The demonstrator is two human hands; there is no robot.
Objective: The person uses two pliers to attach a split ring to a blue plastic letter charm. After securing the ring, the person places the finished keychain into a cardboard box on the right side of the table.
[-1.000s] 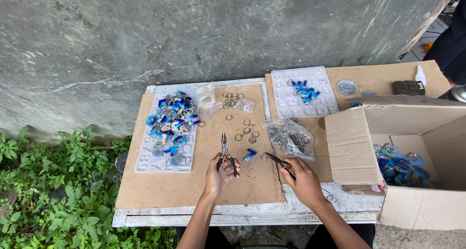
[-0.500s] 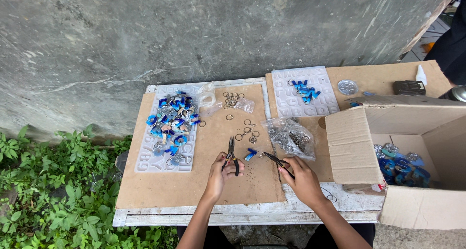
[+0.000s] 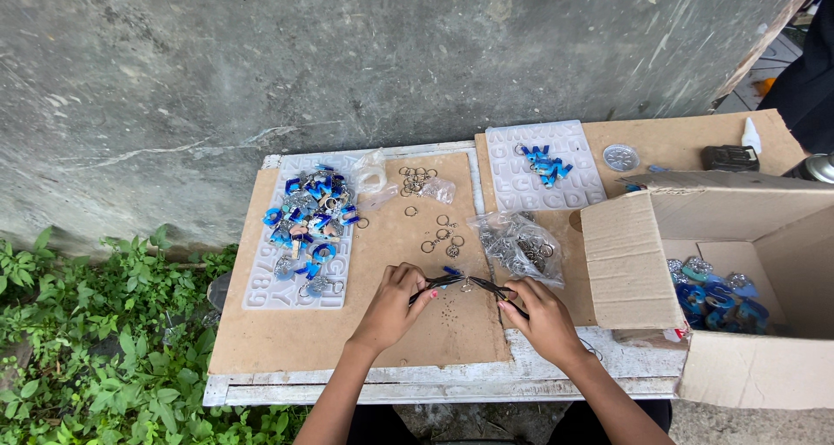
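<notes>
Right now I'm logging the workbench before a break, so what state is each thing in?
Left hand: gripping pliers.
Right hand: gripping second pliers, tips meeting the first pair's.
Cardboard box: open, blue pieces inside.
Clear bag: lying open, full of rings.
Left mould tray: piled with blue pieces.
Right mould tray: mostly bare, few blue pieces.
Loose rings: scattered.

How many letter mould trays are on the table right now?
2. One letter mould tray lies at the left, under a heap of blue charms; the other lies at the back, right of centre, with a few blue pieces on it. The cardboard box may hide more.
</notes>
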